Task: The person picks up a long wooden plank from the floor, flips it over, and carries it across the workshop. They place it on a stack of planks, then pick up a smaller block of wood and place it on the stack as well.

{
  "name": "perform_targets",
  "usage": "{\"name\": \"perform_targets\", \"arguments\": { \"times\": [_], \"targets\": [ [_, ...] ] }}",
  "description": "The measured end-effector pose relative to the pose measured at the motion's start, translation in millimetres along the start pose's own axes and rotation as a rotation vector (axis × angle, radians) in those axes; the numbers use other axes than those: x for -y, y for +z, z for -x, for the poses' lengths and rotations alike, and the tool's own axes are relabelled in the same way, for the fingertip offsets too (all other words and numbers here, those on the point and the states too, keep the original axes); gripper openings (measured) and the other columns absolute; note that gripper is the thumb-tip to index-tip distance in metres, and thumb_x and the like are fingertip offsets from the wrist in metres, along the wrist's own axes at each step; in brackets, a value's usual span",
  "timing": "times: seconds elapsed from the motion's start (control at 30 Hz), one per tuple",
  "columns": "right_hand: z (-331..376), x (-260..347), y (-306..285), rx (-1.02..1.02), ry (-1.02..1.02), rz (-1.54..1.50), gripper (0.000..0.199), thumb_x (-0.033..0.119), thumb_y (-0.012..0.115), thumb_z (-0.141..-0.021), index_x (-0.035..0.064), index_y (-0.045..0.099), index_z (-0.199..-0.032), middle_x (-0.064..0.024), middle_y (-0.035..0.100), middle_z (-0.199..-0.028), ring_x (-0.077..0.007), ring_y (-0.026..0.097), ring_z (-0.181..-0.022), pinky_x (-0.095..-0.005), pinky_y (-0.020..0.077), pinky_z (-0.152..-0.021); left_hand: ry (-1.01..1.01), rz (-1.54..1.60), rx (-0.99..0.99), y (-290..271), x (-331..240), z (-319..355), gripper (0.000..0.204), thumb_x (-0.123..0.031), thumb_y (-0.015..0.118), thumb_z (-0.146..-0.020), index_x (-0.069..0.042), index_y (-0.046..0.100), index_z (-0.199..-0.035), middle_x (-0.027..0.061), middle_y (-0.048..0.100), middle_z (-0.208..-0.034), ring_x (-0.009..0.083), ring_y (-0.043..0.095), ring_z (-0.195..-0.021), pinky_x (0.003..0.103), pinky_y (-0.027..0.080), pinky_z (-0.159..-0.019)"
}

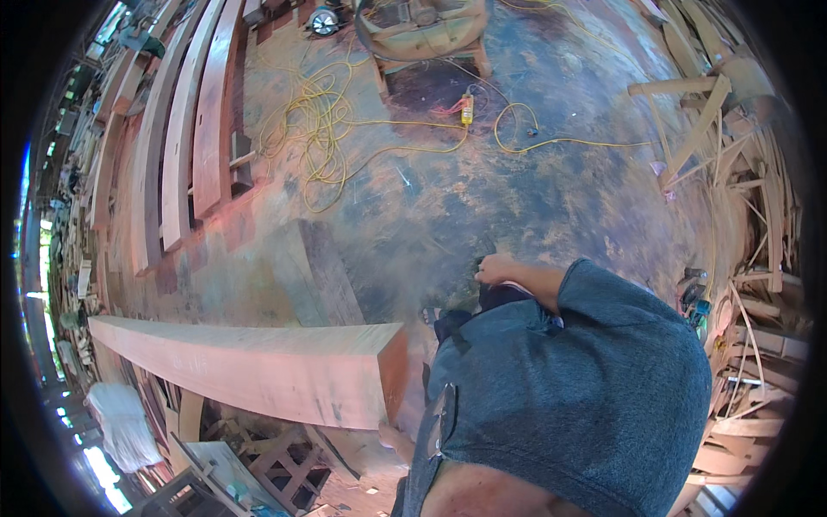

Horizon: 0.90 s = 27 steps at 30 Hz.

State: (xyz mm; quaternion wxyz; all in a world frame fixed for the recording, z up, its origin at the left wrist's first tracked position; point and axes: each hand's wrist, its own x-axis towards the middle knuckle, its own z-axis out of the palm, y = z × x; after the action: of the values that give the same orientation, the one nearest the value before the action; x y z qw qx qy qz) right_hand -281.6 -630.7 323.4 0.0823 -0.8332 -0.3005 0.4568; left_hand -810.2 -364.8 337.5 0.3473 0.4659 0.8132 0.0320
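Note:
A long, thick pale wooden beam (250, 366) runs from the left to just in front of my body, its reddish cut end toward me. My left hand (396, 441) is at the lower corner of that end, seemingly touching it; its fingers are mostly hidden. My right hand (494, 269) is closed, held beside my dark trousers in front of my grey shirt (568, 396). Something small and dark shows at its fingers, too unclear to name. A darker timber block (323, 271) lies just beyond the beam.
Several long planks (177, 138) lie at the far left. A tangled yellow cord (319, 121) spreads over the floor to a yellow socket box (467, 110). Beyond stands a round-framed wooden piece (424, 34). Scrap wood (767, 207) piles up along the right. A white sack (123, 422) is at the lower left.

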Motion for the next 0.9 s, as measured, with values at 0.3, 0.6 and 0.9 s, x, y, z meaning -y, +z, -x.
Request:
{"name": "perform_targets", "arguments": {
  "times": [0.3, 0.6, 0.9],
  "targets": [
    [58, -116, -8, -0.269, 0.329, -0.396, 0.044, 0.043, 0.056, -0.086, 0.003, 0.075, -0.091, -0.0221, 0.07, -0.081, -0.0368, 0.069, -0.07, -0.046, 0.0549, -0.067, 0.093, -0.387, -0.43, 21, -8, 25, 0.048, -0.036, 0.07, -0.079, 0.003, 0.066, -0.107, 0.0249, 0.068, -0.098, 0.0368, 0.068, -0.088, 0.049, 0.053, -0.073],
    [87, -150, -10, -0.22, 0.462, -0.714, 0.044, 0.041, 0.057, -0.083, 0.0003, 0.073, -0.086, -0.018, 0.067, -0.069, -0.0329, 0.066, -0.058, -0.0434, 0.0557, -0.061, 0.141, -0.182, -0.482, 57, -80, 55, 0.054, -0.04, 0.072, -0.076, 0.007, 0.067, -0.101, 0.0257, 0.07, -0.096, 0.041, 0.068, -0.092, 0.053, 0.052, -0.082],
    [80, -181, 7, -0.241, 0.351, -0.449, 0.045, 0.039, 0.053, -0.087, -0.0001, 0.072, -0.076, -0.0213, 0.067, -0.068, -0.0349, 0.069, -0.063, -0.0459, 0.0548, -0.064, 0.197, -0.243, -0.436, 62, -77, 58, 0.045, -0.034, 0.069, -0.078, 0.006, 0.067, -0.098, 0.0238, 0.069, -0.097, 0.0399, 0.066, -0.097, 0.051, 0.051, -0.087]
  ]
}}
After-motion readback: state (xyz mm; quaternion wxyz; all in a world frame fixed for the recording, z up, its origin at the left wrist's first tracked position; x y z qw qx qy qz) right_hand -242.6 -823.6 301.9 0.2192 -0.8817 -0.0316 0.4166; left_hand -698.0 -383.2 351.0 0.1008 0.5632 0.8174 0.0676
